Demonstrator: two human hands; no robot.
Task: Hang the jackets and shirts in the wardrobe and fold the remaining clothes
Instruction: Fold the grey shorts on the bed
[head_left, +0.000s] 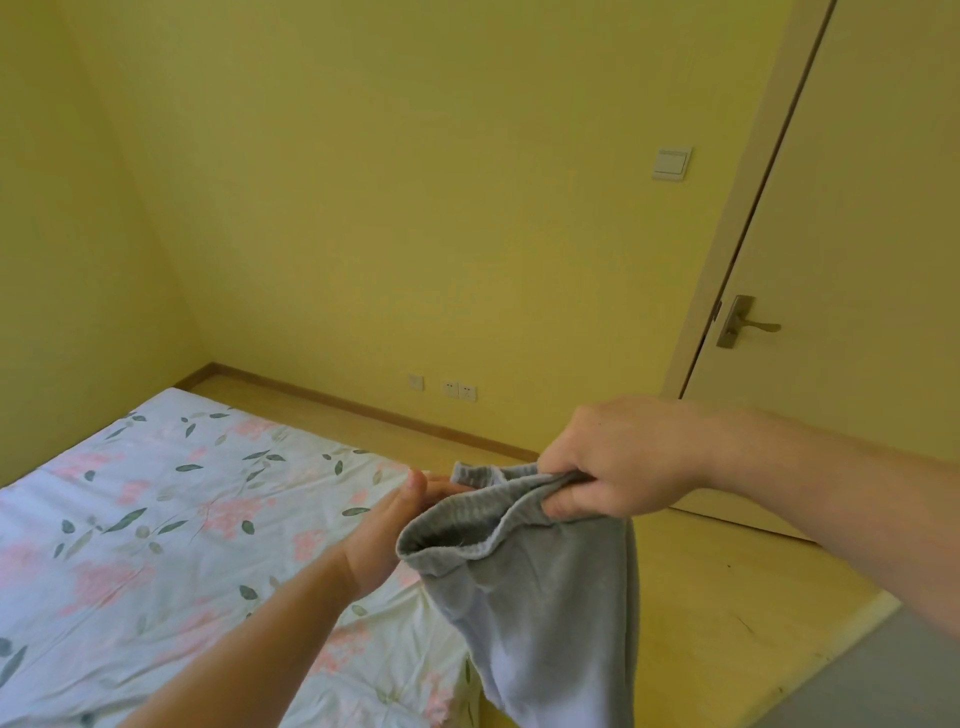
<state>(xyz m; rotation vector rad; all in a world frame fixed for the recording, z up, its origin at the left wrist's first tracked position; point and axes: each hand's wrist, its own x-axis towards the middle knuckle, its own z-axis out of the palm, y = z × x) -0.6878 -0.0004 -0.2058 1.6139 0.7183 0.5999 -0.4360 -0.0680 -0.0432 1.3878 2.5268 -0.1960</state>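
Two hands meet above the bed's (156, 519) near right corner: our right hand (613, 457) grasps the grey sweatpants (530, 613) by the waistband (467, 512), and our left hand (384, 535), fingers straight, should pinch the opposite edge and stretch it flat.

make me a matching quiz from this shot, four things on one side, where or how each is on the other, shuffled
1 right hand
2 left hand
3 grey pants
4 light switch

A on the wall beside the door
B open, fingers straight
C hanging down by the bed's corner
D gripping the waistband

Pairs: 1-D, 2-B, 3-C, 4-A
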